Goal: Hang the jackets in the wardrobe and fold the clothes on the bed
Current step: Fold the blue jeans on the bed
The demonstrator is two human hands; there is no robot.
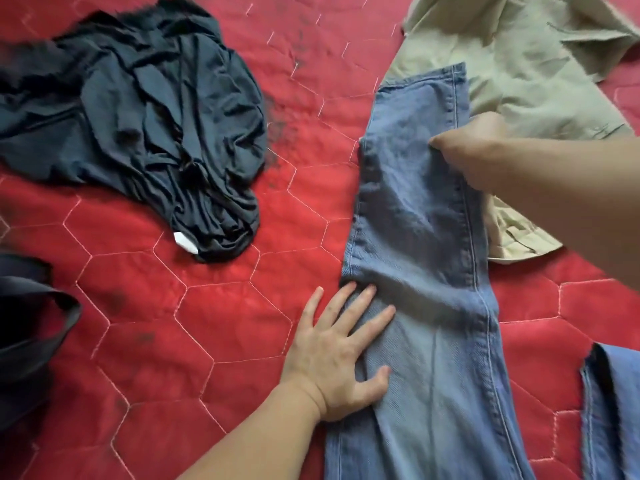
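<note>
Jeans (419, 237) lie lengthwise on the bed (214, 323), right of centre, running away from the camera. Far end overlaps the beige garment (519, 64).

Left hand (337, 351): flat, fingers (374, 320) spread, palm down on the near part of the denim at its left edge. Looks like the anchor.

Right hand (474, 150): curled on the jeans' right edge further up, apparently pinching the fabric. Its fingertips are hidden, so I can't tell how deep the grip goes.

Judgement: step in hand is the lengthwise fold of the jeans, or squaring them before it.

How I'd do it well:
- Keep the left palm planted; it is the hinge, and if it slides the fold skews.
- Lift with the right only enough to clear the cloth, then carry the far end toward the near end in one pass.
- Line up side seam on side seam before pressing down. There's a visible ripple across the denim just beyond the left hand; smooth it outward first or it gets locked in.
- Watch the beige garment underneath: the far end rests on it, so a drag could pull it along. Lift, don't slide.

Other items: a crumpled dark shirt (149, 126) well to the left, dark fabric (31, 327) at the left edge, more denim (613, 410) at lower right. All apart from the hands, not yet folded.
</note>
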